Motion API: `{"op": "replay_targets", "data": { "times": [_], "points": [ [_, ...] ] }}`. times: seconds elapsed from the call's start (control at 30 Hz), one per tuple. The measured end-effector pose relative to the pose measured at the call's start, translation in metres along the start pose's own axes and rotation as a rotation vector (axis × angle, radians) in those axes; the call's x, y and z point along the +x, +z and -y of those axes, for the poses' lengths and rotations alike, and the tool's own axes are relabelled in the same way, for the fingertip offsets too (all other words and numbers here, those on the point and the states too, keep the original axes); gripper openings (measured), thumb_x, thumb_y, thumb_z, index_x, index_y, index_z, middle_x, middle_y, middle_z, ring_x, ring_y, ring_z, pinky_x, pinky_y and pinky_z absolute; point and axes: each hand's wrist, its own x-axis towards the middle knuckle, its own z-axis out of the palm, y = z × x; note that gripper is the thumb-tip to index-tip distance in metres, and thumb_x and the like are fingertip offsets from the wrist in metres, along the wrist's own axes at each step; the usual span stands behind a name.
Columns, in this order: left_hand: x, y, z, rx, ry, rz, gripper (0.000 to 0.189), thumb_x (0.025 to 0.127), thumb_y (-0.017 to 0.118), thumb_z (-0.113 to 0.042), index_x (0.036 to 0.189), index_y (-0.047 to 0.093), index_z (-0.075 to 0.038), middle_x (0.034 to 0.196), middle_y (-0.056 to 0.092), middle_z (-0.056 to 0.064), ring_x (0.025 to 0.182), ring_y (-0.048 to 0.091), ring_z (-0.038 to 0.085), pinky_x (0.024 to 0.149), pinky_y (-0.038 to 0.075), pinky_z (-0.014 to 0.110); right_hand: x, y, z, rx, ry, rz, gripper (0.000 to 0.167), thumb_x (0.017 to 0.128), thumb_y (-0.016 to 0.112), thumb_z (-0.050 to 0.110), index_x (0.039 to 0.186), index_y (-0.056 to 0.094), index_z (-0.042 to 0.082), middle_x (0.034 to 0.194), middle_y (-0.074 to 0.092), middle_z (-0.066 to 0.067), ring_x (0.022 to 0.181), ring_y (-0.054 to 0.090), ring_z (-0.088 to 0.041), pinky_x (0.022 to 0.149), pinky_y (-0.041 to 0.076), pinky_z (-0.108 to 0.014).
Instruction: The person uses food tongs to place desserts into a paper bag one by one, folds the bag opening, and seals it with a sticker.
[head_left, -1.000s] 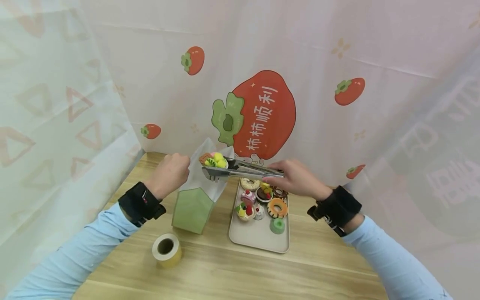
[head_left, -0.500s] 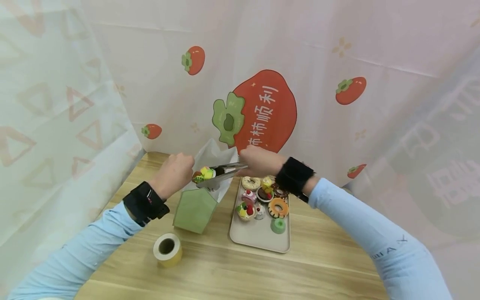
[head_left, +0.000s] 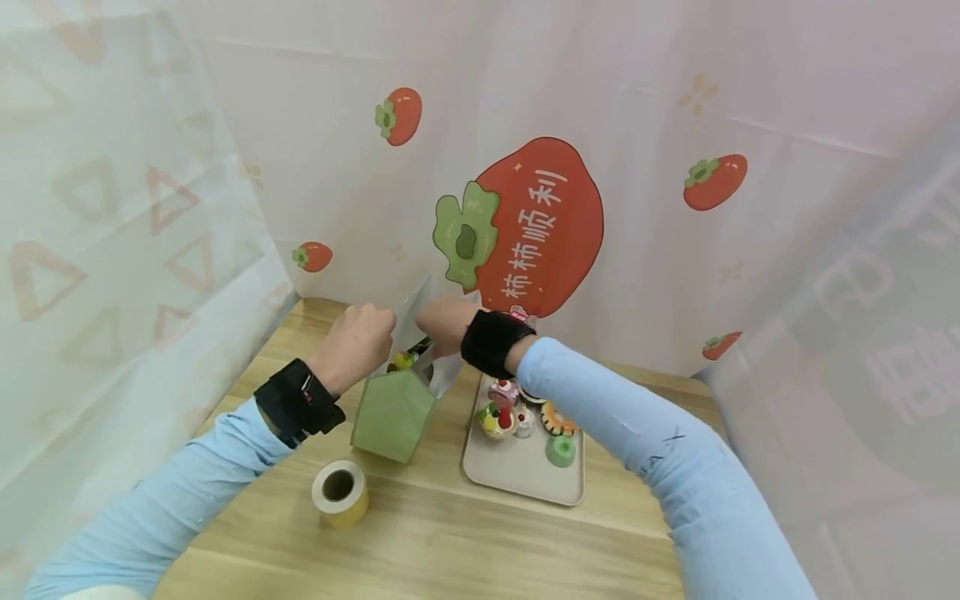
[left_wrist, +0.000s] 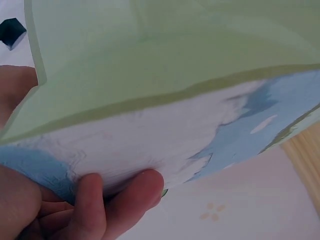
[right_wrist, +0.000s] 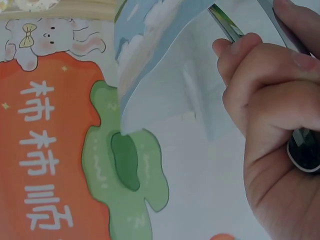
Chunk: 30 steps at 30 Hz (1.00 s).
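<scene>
A green paper bag [head_left: 393, 417] with a white inside stands upright on the left of the table, its mouth spread. My left hand [head_left: 351, 346] holds the bag's left upper edge; in the left wrist view its fingers [left_wrist: 140, 195] lie curled against the printed blue-and-white side. My right hand [head_left: 445, 323] grips metal tongs [right_wrist: 227, 24] at the mouth, their tips down inside. Between the tips a small fruit-topped dessert [head_left: 403, 360] with yellow and green on it shows just over the front edge. Its lower part is hidden by the bag.
Right of the bag lies a beige tray [head_left: 517, 477] with several toy cakes and donuts, partly covered by my right arm. A roll of labels or tape [head_left: 341, 493] stands in front of the bag. Printed cloth [head_left: 630, 100] hangs behind and at both sides.
My right hand has moved left and down with the tongs, lowering the dessert from above the bag into its mouth. The left hand keeps its hold on the bag.
</scene>
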Motion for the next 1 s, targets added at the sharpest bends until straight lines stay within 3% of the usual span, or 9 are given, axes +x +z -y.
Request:
{"op": "replay_targets", "data": {
  "times": [0.17, 0.4, 0.6, 0.77, 1.0],
  "points": [
    [0.001, 0.001, -0.001, 0.032, 0.006, -0.011, 0.029, 0.084, 0.057, 0.011, 0.061, 0.049, -0.006, 0.060, 0.022, -0.004, 0.051, 0.028, 0.012, 0.046, 0.024, 0.025, 0.010, 0.007, 0.008, 0.010, 0.013, -0.008, 0.030, 0.086, 0.077, 0.015, 0.072, 0.050, 0.013, 0.070, 0.043, 0.004, 0.067, 0.038, -0.013, 0.061, 0.030, -0.024],
    [0.000, 0.002, -0.002, 0.058, 0.009, -0.028, 0.034, 0.083, 0.056, 0.012, 0.059, 0.044, -0.008, 0.058, 0.022, -0.004, 0.049, 0.029, 0.012, 0.046, 0.023, 0.025, 0.026, 0.022, 0.010, 0.030, 0.031, 0.048, 0.039, 0.086, 0.075, 0.015, 0.065, 0.043, 0.017, 0.066, 0.038, 0.005, 0.064, 0.036, -0.012, 0.058, 0.029, -0.024],
    [-0.002, 0.006, -0.001, 0.067, -0.019, -0.005, 0.029, 0.083, 0.056, 0.012, 0.061, 0.048, -0.005, 0.059, 0.028, -0.002, 0.051, 0.032, 0.013, 0.045, 0.025, 0.025, 0.043, 0.036, 0.011, 0.026, 0.021, 0.089, 0.040, 0.083, 0.072, 0.008, 0.063, 0.039, 0.016, 0.065, 0.034, 0.005, 0.062, 0.033, -0.012, 0.055, 0.027, -0.025],
    [-0.003, 0.007, 0.000, 0.072, -0.053, 0.012, 0.019, 0.084, 0.058, 0.010, 0.067, 0.057, 0.001, 0.059, 0.039, 0.002, 0.052, 0.039, 0.015, 0.046, 0.033, 0.027, 0.054, 0.045, 0.007, 0.002, 0.046, 0.107, 0.033, 0.084, 0.074, 0.014, 0.067, 0.045, 0.016, 0.069, 0.042, 0.004, 0.063, 0.038, -0.012, 0.054, 0.032, -0.026],
    [-0.002, 0.005, 0.000, 0.084, -0.062, 0.005, 0.021, 0.084, 0.057, 0.009, 0.066, 0.055, 0.000, 0.058, 0.036, 0.001, 0.052, 0.037, 0.015, 0.045, 0.031, 0.027, 0.052, 0.045, 0.002, 0.011, 0.046, 0.122, 0.030, 0.085, 0.075, 0.017, 0.069, 0.050, 0.017, 0.070, 0.046, 0.005, 0.063, 0.040, -0.012, 0.055, 0.033, -0.025]
  ]
}}
